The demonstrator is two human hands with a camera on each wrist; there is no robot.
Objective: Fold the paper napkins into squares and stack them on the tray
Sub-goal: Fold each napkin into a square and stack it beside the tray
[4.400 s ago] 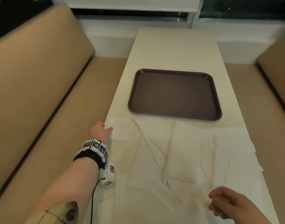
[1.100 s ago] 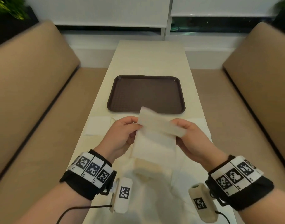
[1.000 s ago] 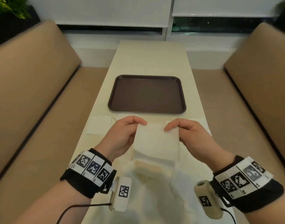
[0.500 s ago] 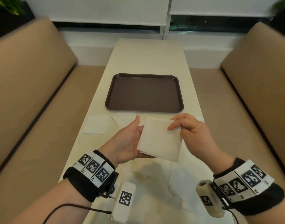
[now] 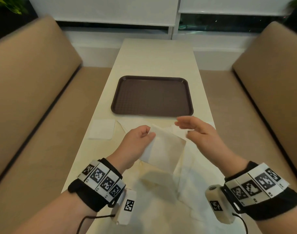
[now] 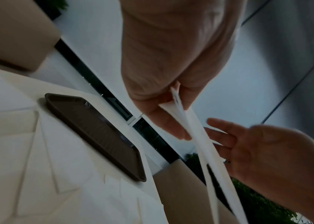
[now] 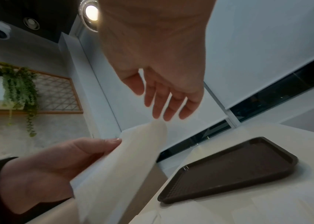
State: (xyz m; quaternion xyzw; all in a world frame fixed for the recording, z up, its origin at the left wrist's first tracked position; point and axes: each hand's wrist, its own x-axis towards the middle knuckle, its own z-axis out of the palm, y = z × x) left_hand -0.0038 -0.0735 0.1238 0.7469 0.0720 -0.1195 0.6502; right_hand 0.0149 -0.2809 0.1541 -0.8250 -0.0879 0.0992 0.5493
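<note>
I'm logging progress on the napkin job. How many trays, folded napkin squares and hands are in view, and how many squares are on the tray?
Trays: 1, the brown tray, with 0 squares on it.
Folded napkin squares: 2, one held by the left hand, the folded napkin, and one small square on the table.
Hands: 2, counting the right hand.
Total: 5, leaving out the overlapping unfolded napkins, which I cannot separate.
</note>
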